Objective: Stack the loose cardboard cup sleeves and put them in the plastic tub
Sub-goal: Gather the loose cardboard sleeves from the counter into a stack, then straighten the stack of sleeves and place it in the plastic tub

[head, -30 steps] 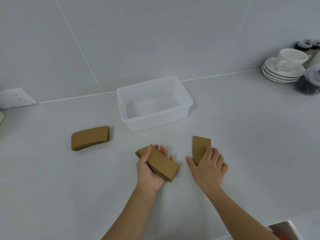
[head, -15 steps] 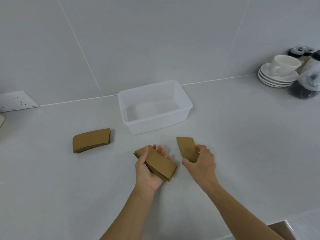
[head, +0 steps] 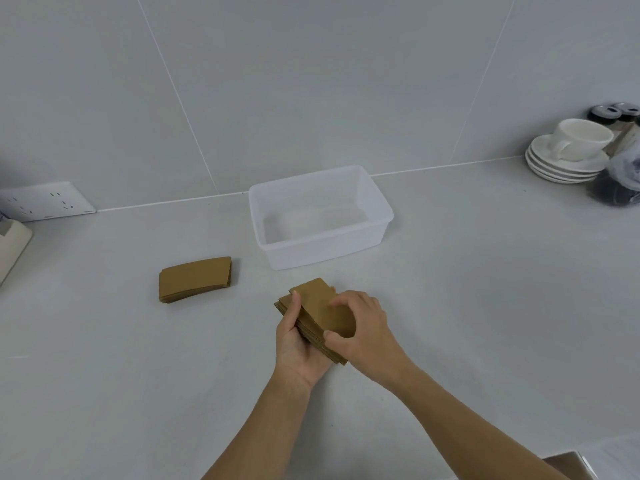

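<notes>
My left hand point(head: 298, 344) cradles a stack of brown cardboard cup sleeves point(head: 313, 306) from below, thumb along its left edge. My right hand point(head: 363, 332) presses a single sleeve flat onto the top of that stack, fingers and thumb pinching it. A second pile of sleeves point(head: 194, 279) lies on the counter to the left, apart from both hands. The clear plastic tub point(head: 379, 221) stands just behind the hands, with nothing inside it.
Stacked white saucers with a cup point(head: 568, 152) and dark jars point(head: 614, 188) sit at the far right by the wall. A wall socket point(head: 45, 201) and a beige object point(head: 12, 249) are at the left. A box corner point(head: 571, 467) shows at the bottom right.
My right hand picked the single sleeve off the counter and carried it left onto the stack held in my left hand. The left pile and the tub did not move.
</notes>
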The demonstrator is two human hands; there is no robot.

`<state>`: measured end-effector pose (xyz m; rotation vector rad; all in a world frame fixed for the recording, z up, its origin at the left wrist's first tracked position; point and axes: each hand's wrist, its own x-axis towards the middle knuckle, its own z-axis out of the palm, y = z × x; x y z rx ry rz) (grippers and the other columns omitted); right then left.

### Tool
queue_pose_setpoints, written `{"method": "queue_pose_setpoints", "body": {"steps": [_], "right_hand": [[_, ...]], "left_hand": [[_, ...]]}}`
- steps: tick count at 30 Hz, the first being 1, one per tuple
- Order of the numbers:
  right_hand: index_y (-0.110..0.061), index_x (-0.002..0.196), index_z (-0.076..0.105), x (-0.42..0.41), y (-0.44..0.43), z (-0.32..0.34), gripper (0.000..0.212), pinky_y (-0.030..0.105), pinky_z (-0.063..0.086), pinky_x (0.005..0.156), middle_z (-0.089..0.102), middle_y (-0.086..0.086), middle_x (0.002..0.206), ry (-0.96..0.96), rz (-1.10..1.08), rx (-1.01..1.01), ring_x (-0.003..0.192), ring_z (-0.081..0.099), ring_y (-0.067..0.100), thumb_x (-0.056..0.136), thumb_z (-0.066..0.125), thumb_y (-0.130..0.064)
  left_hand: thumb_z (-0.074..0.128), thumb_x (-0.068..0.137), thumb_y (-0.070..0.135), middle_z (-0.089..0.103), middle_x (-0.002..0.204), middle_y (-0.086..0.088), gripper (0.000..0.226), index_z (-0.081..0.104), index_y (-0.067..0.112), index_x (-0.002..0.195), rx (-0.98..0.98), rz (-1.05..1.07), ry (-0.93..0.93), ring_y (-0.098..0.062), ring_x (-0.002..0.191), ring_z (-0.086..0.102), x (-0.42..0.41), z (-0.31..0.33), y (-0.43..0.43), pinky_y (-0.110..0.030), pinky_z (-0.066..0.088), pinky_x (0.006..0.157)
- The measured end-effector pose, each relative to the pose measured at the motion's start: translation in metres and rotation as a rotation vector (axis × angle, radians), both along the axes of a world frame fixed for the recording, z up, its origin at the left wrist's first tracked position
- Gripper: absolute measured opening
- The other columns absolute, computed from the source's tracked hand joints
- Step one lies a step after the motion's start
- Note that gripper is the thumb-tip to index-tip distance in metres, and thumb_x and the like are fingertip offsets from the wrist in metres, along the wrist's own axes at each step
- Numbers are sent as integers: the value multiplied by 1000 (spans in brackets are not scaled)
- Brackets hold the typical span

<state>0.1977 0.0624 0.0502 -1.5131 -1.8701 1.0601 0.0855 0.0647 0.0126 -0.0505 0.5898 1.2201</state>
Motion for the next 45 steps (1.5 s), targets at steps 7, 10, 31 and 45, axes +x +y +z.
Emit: {"method": "queue_pose_setpoints", "body": {"steps": [7,10,31,45], "right_hand": [[-24,113,49,-3,0,-9,42,20,25,90,39,-17,122,-31,40,31,109,34,7,72,56,-29],[-24,111,51,-2,-1,-13,42,17,23,88,40,-16,125,-34,52,46,109,34,6,70,54,-33],[-31,96,59,58,48,11,17,2,35,74,60,-21,98,126,117,-8,93,53,-6,83,63,-21],[-22,93,63,68,69,19,26,26,49,72,67,2,94,369,383,-375,86,63,16,75,72,-5]], "left_hand": [[89,46,37,71,99,-8,60,74,4,94,75,-29,-28,-28,94,69,1,2,-3,-45,49,94],[76,63,38,72,97,-8,40,75,6,88,38,-1,-13,-26,86,71,2,5,-3,-42,59,76],[76,63,14,66,85,-12,41,67,6,102,-6,-286,321,-23,70,63,4,11,5,-37,52,70],[74,63,20,68,88,-10,45,65,7,105,105,-645,467,-22,74,62,24,33,3,-35,52,67]]}}
